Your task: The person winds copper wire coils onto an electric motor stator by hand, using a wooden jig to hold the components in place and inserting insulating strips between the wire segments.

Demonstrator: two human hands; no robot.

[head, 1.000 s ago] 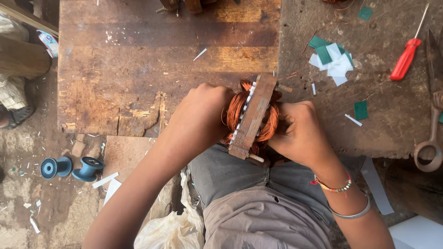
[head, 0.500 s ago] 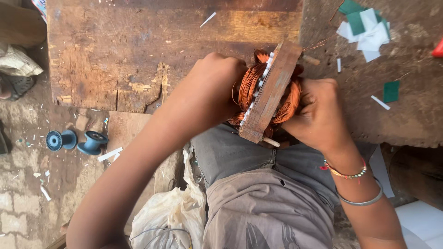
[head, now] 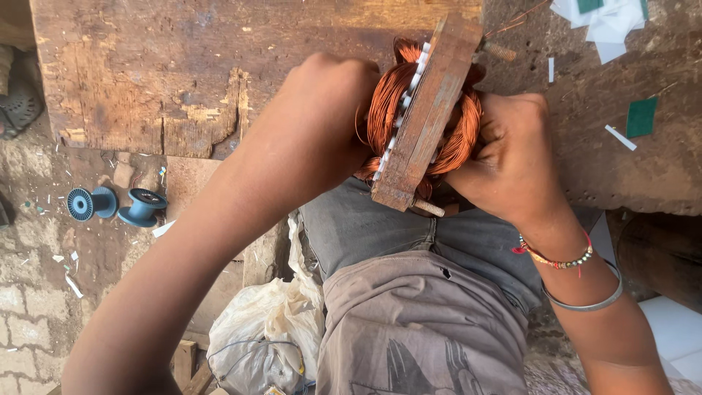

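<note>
A rusty brown motor stator (head: 430, 110) with orange copper windings bulging on both sides stands on edge at the near side of a worn wooden workbench (head: 175, 66). White slot papers show along its left face, and threaded bolts stick out at its ends. My left hand (head: 322, 117) grips the copper coil on the left side. My right hand (head: 508, 150) clasps the windings on the right; beaded and metal bangles sit on that wrist. Both hands hold the stator above my lap.
Two blue empty wire spools (head: 117, 205) lie on the brick floor at the left. A crumpled plastic bag (head: 263, 329) sits by my knee. White and green paper scraps (head: 610, 25) lie on the bench at the upper right. A sandal (head: 18, 102) shows at the far left.
The view has closed in and shifted down, so the stator fills more of the picture. The red screwdriver and scissors on the right have left the view. Both hands keep their grip.
</note>
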